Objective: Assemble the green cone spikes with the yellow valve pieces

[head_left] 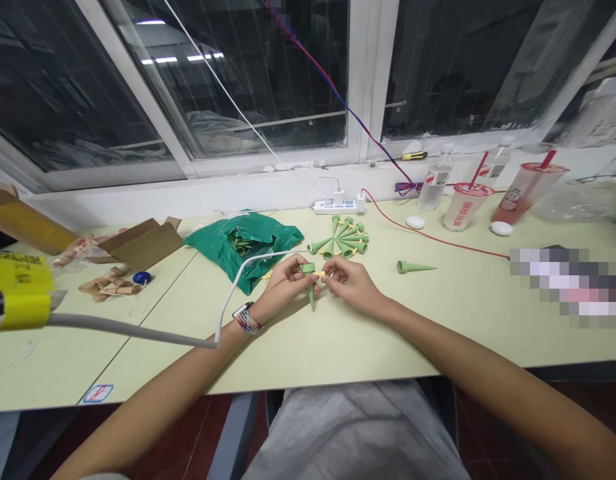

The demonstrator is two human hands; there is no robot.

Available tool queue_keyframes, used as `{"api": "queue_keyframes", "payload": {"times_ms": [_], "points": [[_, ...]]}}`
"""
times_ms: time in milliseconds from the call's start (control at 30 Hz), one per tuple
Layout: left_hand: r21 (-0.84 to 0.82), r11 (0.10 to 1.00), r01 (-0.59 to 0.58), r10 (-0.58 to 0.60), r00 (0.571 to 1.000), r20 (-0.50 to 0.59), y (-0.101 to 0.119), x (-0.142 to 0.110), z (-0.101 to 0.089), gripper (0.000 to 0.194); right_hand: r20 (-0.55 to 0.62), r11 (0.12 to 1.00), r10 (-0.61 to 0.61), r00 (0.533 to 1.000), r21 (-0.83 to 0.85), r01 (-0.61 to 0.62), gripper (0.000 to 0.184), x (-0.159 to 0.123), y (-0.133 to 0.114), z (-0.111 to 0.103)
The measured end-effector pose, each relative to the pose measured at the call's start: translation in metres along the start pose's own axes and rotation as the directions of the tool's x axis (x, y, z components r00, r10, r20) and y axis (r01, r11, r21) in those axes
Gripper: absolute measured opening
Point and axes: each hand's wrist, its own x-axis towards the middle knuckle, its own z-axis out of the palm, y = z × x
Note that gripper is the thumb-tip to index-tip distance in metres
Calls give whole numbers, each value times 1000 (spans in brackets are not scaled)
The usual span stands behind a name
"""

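My left hand [288, 283] is closed around a green plastic spike [308, 269], its wide round end up and its point hanging down. My right hand [351, 283] pinches a small yellow piece [319, 274] at the side of that spike. Behind my hands, several similar green spikes with yellow pieces lie fanned out in a cluster [345, 237]. One more loose green spike [415, 267] lies to the right. Left of the cluster is a torn green plastic bag [258, 233] with green pieces inside.
A white cable [238, 273] arches in front of my left arm. A power strip [335, 207] lies by the wall, with a red cable running right. Drink cups [468, 207] and a water bottle [435, 180] stand back right. An open cardboard box [143, 243] and wooden pieces [108, 283] lie left.
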Motion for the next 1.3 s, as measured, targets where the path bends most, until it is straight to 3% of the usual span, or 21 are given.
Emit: {"api": "queue_keyframes", "payload": {"times_ms": [133,267,367,467,633,700,800,900,967,1067,1133,1300], "points": [[-24,1000,2,-2,1000,1,0,0,2,37,58,991,129,990,30,-130,40,-1,6,1],[-19,1000,-2,2,1000,-21,0,1,2,36,-8,997,65,998,43,-64,17,-2,5,3],[-4,1000,-9,9,1000,-18,1,1,1,35,-21,999,-46,999,3,46,15,-2,2,3],[1,1000,-9,9,1000,4,-1,0,0,34,-4,999,-43,999,-24,42,13,-1,1,1],[-3,1000,-6,6,1000,22,-4,1,1,33,60,995,100,993,-24,-99,43,-2,5,-1],[-11,1000,-4,5,1000,20,-4,2,1,33,46,995,95,994,-2,-95,35,-2,5,0],[-14,1000,-5,5,1000,-12,-1,2,2,34,-22,1000,-12,1000,-5,12,14,-2,5,2],[3,1000,-8,8,999,-32,3,1,2,34,-35,994,-102,994,-48,100,14,0,5,2],[9,1000,-7,7,1000,-27,4,0,2,34,2,998,-49,999,-41,49,17,1,5,0],[8,1000,-7,8,1000,-19,5,0,1,34,69,997,68,995,-35,-66,36,2,5,-2],[-7,1000,-9,8,1000,-12,4,1,2,34,71,997,66,995,-39,-63,36,1,3,-2],[-41,999,-6,5,1000,-15,3,1,3,34,-37,986,-134,990,-110,129,12,0,1,0]]}}
